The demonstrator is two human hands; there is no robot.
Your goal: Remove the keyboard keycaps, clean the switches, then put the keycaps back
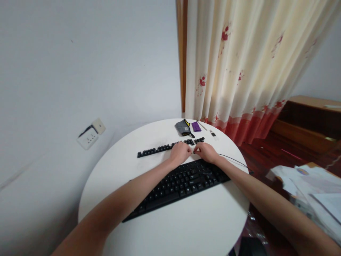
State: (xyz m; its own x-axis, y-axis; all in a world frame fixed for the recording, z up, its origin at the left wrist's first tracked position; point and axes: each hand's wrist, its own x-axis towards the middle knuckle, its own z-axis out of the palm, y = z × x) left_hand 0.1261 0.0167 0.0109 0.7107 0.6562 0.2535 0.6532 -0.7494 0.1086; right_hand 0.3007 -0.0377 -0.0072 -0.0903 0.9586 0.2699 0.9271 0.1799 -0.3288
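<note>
My left hand (181, 152) is closed, its thumb and fingers pinched together above the far edge of the black keyboard (174, 185). Anything between those fingertips is too small to make out. Close beside it, my right hand (206, 152) pinches a small black piece (194, 152) that looks like a keycap. Beyond both hands, black keycaps (153, 152) lie in a long row, partly hidden by my left hand. The keyboard lies slanted under my forearms, which cover parts of it; the far right of its key area looks darker and lacks clear keys.
On the round white table (170, 227) lie a grey pouch (183, 127), a purple packet (196, 127), a thin stick (202, 125) and a small black-and-clear item (212, 133). A cable (234, 160) runs off the right edge. Papers (314, 192) are stacked at right; a curtain (239, 71) hangs behind.
</note>
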